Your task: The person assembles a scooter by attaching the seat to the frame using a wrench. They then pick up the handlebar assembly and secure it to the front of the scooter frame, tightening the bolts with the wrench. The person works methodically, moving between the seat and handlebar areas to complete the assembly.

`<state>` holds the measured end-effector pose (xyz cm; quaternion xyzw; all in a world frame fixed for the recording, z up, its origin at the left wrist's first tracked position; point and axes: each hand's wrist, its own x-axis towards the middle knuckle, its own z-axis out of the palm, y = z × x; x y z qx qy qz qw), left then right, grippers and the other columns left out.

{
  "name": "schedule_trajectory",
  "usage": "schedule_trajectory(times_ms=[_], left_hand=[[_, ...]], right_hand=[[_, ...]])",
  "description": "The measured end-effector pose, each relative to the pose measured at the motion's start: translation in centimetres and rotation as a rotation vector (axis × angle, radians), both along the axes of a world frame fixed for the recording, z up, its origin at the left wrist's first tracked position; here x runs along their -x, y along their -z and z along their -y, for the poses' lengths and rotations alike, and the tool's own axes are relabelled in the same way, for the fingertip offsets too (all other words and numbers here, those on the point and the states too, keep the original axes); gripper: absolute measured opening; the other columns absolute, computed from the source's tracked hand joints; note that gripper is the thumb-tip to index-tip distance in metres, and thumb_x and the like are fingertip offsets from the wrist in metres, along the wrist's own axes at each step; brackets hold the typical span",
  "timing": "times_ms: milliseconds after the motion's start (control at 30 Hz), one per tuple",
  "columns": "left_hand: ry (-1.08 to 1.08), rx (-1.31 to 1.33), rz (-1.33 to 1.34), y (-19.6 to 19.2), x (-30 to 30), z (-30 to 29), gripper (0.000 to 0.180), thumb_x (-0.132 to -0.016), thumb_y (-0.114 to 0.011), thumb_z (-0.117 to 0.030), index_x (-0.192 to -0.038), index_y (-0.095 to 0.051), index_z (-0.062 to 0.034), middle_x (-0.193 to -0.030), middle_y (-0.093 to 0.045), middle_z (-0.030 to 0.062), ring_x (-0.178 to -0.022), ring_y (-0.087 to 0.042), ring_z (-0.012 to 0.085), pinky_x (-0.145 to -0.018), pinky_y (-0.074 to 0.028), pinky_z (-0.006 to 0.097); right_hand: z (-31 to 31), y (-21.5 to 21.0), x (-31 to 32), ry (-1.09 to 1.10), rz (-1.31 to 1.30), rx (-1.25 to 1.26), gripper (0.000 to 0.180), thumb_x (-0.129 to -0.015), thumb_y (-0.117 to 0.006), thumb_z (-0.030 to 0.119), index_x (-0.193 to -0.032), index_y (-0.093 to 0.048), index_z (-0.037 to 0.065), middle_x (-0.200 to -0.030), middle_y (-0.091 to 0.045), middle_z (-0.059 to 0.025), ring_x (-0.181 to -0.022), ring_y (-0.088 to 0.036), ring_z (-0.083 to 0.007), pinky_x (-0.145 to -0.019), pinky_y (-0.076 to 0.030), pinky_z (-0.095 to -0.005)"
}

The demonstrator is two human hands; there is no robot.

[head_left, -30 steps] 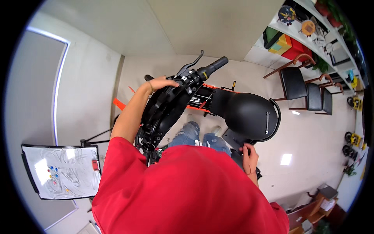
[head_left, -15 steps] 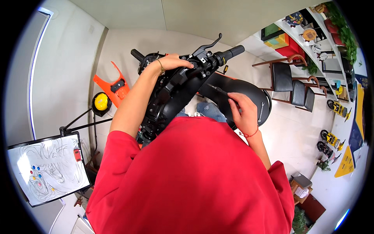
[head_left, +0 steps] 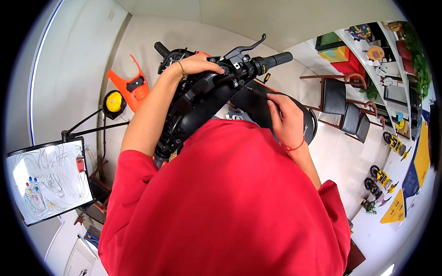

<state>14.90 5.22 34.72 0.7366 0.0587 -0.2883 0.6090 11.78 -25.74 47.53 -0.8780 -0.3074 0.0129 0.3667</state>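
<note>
A black motorbike stands in front of me with its handlebar [head_left: 274, 60] running up to the right. My left hand [head_left: 199, 64] grips the black part at the middle of the handlebar assembly [head_left: 205, 82]; its thumb lies along the top, and the other fingers are mostly hidden. Closed in a pinch, my right hand [head_left: 286, 117] holds a thin dark screwdriver-like tool [head_left: 256, 91] above the black seat [head_left: 258, 106]. Its tip points to the underside of the handlebar assembly; whether it touches there I cannot tell. A silver wrench [head_left: 305, 130] lies on the seat beside my right hand.
An orange fairing panel [head_left: 138, 94] and a yellow round object in a black holder [head_left: 113, 102] are at the left. Below them stands a whiteboard [head_left: 50, 179] on a black arm. Black-seated chairs [head_left: 334, 95], shelves and small yellow model bikes [head_left: 394, 142] are at the right.
My right hand has moved the tool up toward the handlebar assembly. My left hand keeps its place on the assembly. The whole view has shifted slightly.
</note>
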Motion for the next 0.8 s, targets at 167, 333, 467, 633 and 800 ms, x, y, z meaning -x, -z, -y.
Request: schedule_trajectory(times_ms=[167, 333, 467, 633, 800], left_hand=[[0.063, -0.030, -0.103, -1.5, -0.4, 0.4, 0.047, -0.075, -0.072, -0.032, -0.112, -0.066, -0.0033, -0.101, -0.068, 0.0063, -0.090, -0.060, 0.0138, -0.084, -0.046, 0.027], [0.049, -0.095, -0.042, 0.8, -0.2, -0.3, 0.050, -0.074, -0.073, -0.034, -0.113, -0.066, -0.0029, -0.101, -0.068, 0.0071, -0.090, -0.061, 0.0145, -0.084, -0.047, 0.027], [0.014, -0.148, -0.022, 0.9, -0.3, -0.3, 0.053, -0.073, -0.074, -0.036, -0.113, -0.066, -0.0023, -0.100, -0.068, 0.0083, -0.088, -0.061, 0.0151, -0.082, -0.048, 0.027], [0.067, -0.005, -0.131, -0.7, -0.4, 0.1, 0.051, -0.074, -0.073, -0.033, -0.114, -0.064, -0.0033, -0.100, -0.068, 0.0068, -0.089, -0.061, 0.0141, -0.083, -0.048, 0.027], [0.078, 0.056, -0.117, 0.6, -0.8, -0.5, 0.048, -0.076, -0.072, -0.029, -0.115, -0.063, -0.0040, -0.102, -0.066, 0.0038, -0.094, -0.058, 0.0119, -0.085, -0.045, 0.026]], right_hand=[[0.1, 0.3, -0.8, -0.011, 0.025, -0.031, 0.014, -0.083, -0.065, 0.000, -0.096, -0.064, 0.001, -0.089, -0.067, -0.0127, -0.077, -0.065, -0.0293, -0.068, -0.052, -0.0341], [-0.1, 0.2, -1.0, -0.039, -0.047, 0.014, 0.013, -0.083, -0.065, 0.001, -0.096, -0.064, 0.001, -0.089, -0.067, -0.0124, -0.077, -0.065, -0.0295, -0.068, -0.052, -0.0340], [-0.1, 0.2, -0.9, -0.044, -0.027, 0.019, 0.013, -0.083, -0.066, 0.001, -0.096, -0.064, 0.002, -0.088, -0.067, -0.0121, -0.076, -0.064, -0.0300, -0.067, -0.052, -0.0348], [-0.5, -1.2, -1.9, -0.284, 0.191, 0.140, 0.020, -0.076, -0.065, -0.002, -0.096, -0.064, 0.003, -0.092, -0.066, -0.0087, -0.080, -0.062, -0.0265, -0.072, -0.050, -0.0345], [-1.7, -3.3, -3.9, -0.479, 0.254, 0.343, 0.024, -0.074, -0.064, -0.002, -0.097, -0.064, 0.004, -0.097, -0.066, -0.0064, -0.079, -0.059, -0.0241, -0.073, -0.047, -0.0345]])
